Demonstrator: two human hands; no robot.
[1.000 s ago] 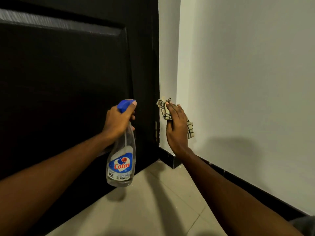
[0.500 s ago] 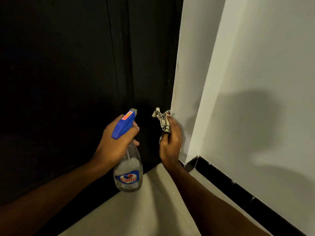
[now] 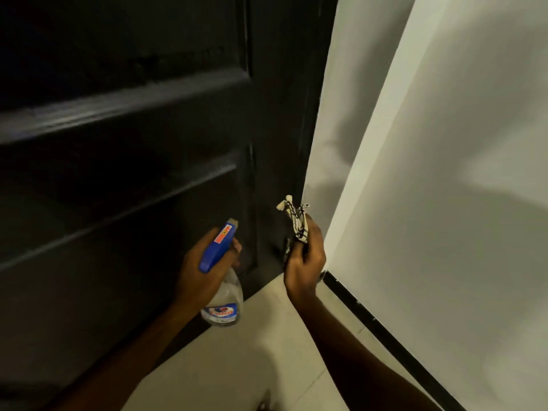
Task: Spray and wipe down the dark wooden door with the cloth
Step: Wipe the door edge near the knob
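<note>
The dark wooden door (image 3: 124, 149) with raised panels fills the left and centre of the head view. My left hand (image 3: 201, 268) grips the neck of a clear spray bottle (image 3: 224, 304) with a blue trigger head, its nozzle aimed at the door's lower right part. My right hand (image 3: 305, 259) holds a bunched cream cloth (image 3: 295, 221) with dark checks, close to the door's right edge near the white wall corner. Whether the cloth touches the door, I cannot tell.
A white wall (image 3: 444, 173) runs along the right with a black skirting (image 3: 385, 330) at its foot. Pale floor tiles (image 3: 261, 360) lie below the hands. The door's hinge side (image 3: 308, 114) meets the wall corner.
The view has drawn closer and tilted, showing the door's panel rails. Both hands have kept their grips; the right hand with the cloth has come off the wall corner toward the door edge.
</note>
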